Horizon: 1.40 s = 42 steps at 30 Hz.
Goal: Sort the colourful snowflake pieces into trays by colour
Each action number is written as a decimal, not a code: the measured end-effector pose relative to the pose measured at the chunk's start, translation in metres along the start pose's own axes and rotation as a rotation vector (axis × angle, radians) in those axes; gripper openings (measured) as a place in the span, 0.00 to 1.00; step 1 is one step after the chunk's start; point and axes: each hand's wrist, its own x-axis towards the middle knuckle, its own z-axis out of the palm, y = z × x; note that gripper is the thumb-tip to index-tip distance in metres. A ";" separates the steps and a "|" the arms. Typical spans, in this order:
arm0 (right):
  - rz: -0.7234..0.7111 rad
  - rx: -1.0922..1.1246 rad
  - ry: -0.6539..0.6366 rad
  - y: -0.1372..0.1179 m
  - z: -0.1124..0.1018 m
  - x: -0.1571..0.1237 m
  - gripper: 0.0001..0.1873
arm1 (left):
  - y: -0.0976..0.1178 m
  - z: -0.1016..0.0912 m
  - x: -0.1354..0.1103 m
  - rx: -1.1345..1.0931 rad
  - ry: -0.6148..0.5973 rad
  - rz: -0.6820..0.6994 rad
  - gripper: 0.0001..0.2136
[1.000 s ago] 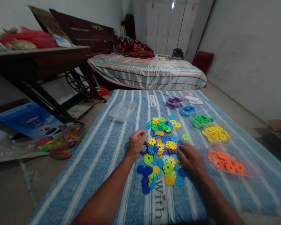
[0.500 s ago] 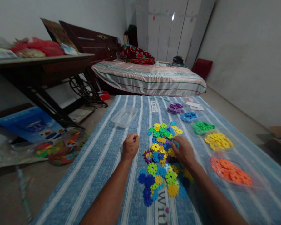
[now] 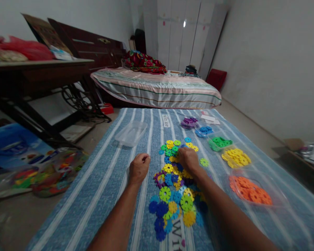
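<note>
- Mixed discs (image 3: 174,178): heaped at lower centre of the frame; judged the portion still unsorted.
- Purple discs (image 3: 189,122), blue discs (image 3: 204,130), green discs (image 3: 221,141), yellow discs (image 3: 236,158), orange discs (image 3: 251,190): single-colour groups, right of the frame; seemingly the finished portion.
- Right hand (image 3: 188,159): at the heap's upper part; grasp hidden.
- Left hand (image 3: 139,168): loosely curled, beside the heap; whether it holds anything cannot be told.

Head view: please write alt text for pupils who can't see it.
A person's right hand is over a multicoloured pile of notched plastic discs on a blue-and-white striped cloth; the curled left hand is beside it. Grouped purple discs, blue discs, green discs, yellow discs and orange discs lie at right, a clear plastic tub at left.
</note>
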 end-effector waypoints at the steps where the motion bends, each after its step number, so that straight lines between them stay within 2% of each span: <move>1: 0.007 -0.002 0.025 0.002 0.000 -0.002 0.15 | 0.000 0.000 0.000 -0.002 -0.001 0.000 0.09; 4: 0.041 -0.018 0.077 0.013 -0.005 -0.002 0.15 | 0.000 0.001 0.000 -0.009 -0.003 0.006 0.10; 7: 0.105 -0.077 0.129 0.040 -0.021 0.002 0.15 | 0.000 0.001 0.000 -0.008 -0.006 0.018 0.09; 10: 0.241 -0.160 0.211 0.082 -0.046 0.009 0.16 | -0.002 0.001 0.000 0.004 -0.006 0.019 0.09; 12: 0.387 -0.213 0.262 0.110 -0.061 0.011 0.16 | -0.002 0.002 0.000 0.012 -0.009 0.013 0.09; 15: 0.491 -0.211 0.320 0.131 -0.071 0.008 0.17 | -0.002 0.002 0.000 0.026 -0.016 0.006 0.08; 18: 0.416 -0.114 0.273 0.118 -0.059 0.002 0.16 | -0.002 0.003 0.000 0.040 -0.014 0.012 0.08; 24: 0.073 0.117 0.053 0.043 -0.020 0.002 0.15 | -0.006 0.003 0.001 0.038 -0.013 0.015 0.08; 29: -0.010 0.154 -0.067 0.003 -0.012 0.016 0.14 | -0.007 0.003 0.000 0.052 -0.013 0.008 0.08; 35: 0.038 0.100 -0.095 -0.015 0.000 0.026 0.14 | -0.006 0.004 -0.001 0.064 -0.019 0.007 0.07; 42: 0.006 0.108 -0.010 -0.016 0.005 0.017 0.13 | -0.004 0.002 -0.001 0.069 -0.034 0.008 0.08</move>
